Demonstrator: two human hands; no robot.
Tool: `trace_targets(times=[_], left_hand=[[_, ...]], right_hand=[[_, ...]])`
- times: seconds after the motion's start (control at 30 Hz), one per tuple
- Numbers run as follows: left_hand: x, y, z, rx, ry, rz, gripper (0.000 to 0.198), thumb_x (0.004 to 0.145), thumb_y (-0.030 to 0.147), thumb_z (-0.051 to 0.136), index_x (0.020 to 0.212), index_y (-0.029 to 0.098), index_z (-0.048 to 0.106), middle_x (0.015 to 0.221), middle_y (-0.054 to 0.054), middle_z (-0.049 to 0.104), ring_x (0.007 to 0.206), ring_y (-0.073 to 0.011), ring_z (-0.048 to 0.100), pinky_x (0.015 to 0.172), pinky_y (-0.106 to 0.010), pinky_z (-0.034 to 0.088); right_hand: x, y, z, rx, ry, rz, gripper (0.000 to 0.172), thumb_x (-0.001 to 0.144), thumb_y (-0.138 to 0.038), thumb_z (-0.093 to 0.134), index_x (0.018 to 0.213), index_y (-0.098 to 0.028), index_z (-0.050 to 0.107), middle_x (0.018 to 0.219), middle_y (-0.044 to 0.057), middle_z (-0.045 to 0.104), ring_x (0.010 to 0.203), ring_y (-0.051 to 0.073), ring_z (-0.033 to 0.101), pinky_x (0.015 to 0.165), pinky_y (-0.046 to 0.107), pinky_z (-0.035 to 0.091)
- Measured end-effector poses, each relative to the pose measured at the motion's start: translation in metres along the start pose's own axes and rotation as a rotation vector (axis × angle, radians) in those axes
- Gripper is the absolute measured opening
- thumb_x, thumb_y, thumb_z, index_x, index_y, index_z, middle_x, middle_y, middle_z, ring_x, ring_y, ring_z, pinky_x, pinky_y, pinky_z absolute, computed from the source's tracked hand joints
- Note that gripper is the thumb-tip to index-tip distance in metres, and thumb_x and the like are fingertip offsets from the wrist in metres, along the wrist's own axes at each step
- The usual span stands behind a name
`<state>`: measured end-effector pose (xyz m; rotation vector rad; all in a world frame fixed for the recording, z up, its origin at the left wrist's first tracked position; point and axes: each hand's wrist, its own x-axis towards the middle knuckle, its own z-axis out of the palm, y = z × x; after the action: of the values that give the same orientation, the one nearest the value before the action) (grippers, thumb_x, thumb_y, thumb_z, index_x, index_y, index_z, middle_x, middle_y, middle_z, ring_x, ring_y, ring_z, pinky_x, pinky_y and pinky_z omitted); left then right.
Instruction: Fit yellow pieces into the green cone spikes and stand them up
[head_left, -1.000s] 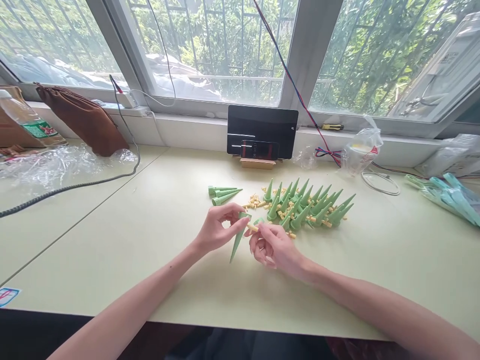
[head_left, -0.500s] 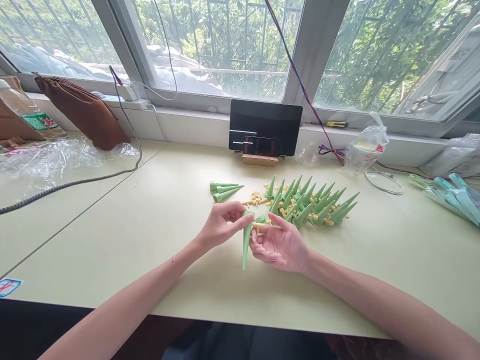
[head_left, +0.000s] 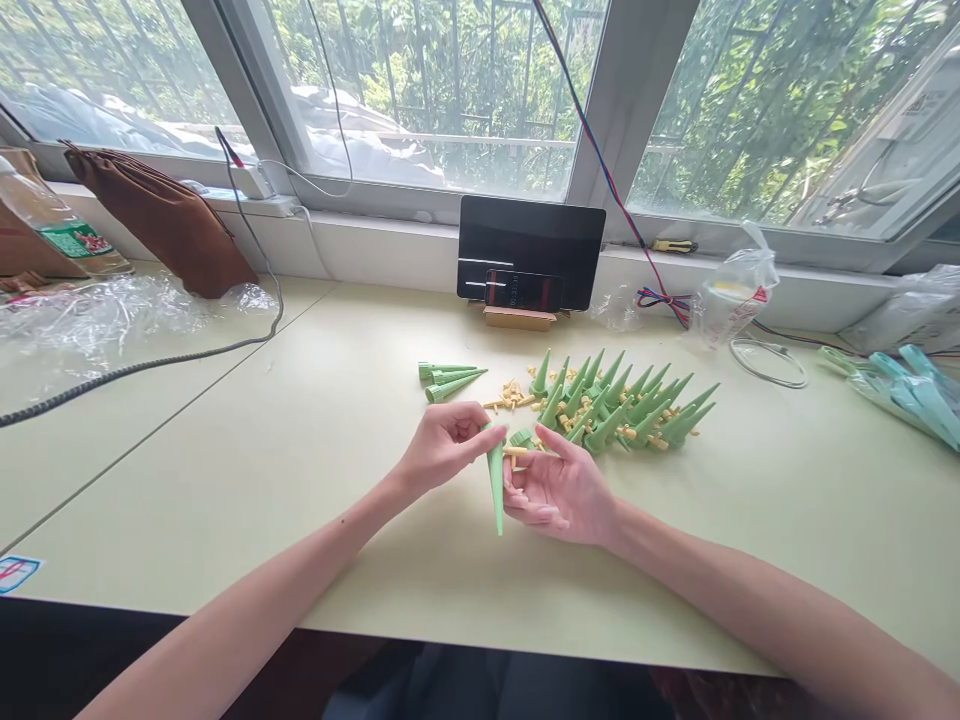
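Observation:
My left hand (head_left: 450, 440) pinches a green plastic watering spike (head_left: 496, 480) near its wide end, between thumb and fingers. The spike's tip points down toward the table's front edge. Close against it on the right, a small yellow T-shaped valve piece (head_left: 514, 451) sits at the fingers of my right hand (head_left: 562, 490), which is turned palm up with fingers curled. Whether the valve piece touches the spike is unclear. Just behind my right thumb lies a green cap-like part (head_left: 522, 438), partly hidden.
Behind my right hand stand several green spikes (head_left: 600, 400) with yellow pieces among them. Three loose spikes (head_left: 454, 380) lie at the back left, beside a small pile of yellow pieces (head_left: 514, 394). A tablet (head_left: 529, 235) and phone (head_left: 525, 291) lean farther back. A dark cable (head_left: 187, 358) crosses the left side.
The spike's tip has swung slightly right, toward my right hand. Both hands stay in nearly the same place.

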<state>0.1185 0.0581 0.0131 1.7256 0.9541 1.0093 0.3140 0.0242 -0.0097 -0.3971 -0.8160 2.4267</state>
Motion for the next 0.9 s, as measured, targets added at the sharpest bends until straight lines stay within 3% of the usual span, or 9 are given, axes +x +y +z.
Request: trace_targets(times=[0.23, 0.47, 0.67, 0.9], left_hand=[[0.0006, 0.0007, 0.0000, -0.016, 0.001, -0.005, 0.035, 0.085, 0.039, 0.070, 0.063, 0.014, 0.057, 0.050, 0.003, 0.048, 0.046, -0.0062, 0.036, 0.041, -0.020, 0.025], [0.0004, 0.0015, 0.0007, -0.046, -0.013, -0.008, 0.035, 0.085, 0.038, 0.070, 0.064, 0.014, 0.057, 0.050, 0.003, 0.048, 0.045, -0.0054, 0.035, 0.040, -0.019, 0.025], [0.0018, 0.0057, -0.0013, -0.134, -0.026, -0.043, 0.035, 0.084, 0.038, 0.071, 0.062, 0.015, 0.056, 0.045, 0.006, 0.042, 0.039, -0.0047, 0.034, 0.037, -0.018, 0.024], [0.0044, 0.0013, -0.0067, -0.324, -0.142, -0.133, 0.032, 0.083, 0.038, 0.070, 0.065, 0.015, 0.057, 0.048, 0.007, 0.042, 0.041, -0.0053, 0.035, 0.039, -0.018, 0.030]], right_hand=[[-0.0001, 0.0020, 0.0001, -0.008, -0.003, -0.016, 0.061, 0.099, -0.063, 0.024, 0.086, -0.015, 0.060, 0.068, 0.003, 0.053, 0.044, 0.009, 0.034, 0.032, 0.018, 0.020], [0.0006, 0.0018, -0.0013, 0.089, -0.076, -0.008, 0.062, 0.101, -0.058, 0.023, 0.089, -0.012, 0.061, 0.069, 0.004, 0.056, 0.046, 0.009, 0.041, 0.032, 0.017, 0.026], [-0.0001, 0.0024, -0.0003, 0.137, -0.108, 0.008, 0.071, 0.102, -0.060, 0.013, 0.092, -0.008, 0.062, 0.072, 0.006, 0.057, 0.047, 0.009, 0.044, 0.032, 0.017, 0.026], [-0.0029, 0.0035, -0.0002, 0.110, -0.203, 0.039, 0.076, 0.101, -0.063, 0.007, 0.086, -0.010, 0.060, 0.071, 0.007, 0.057, 0.045, 0.009, 0.042, 0.032, 0.017, 0.026]])
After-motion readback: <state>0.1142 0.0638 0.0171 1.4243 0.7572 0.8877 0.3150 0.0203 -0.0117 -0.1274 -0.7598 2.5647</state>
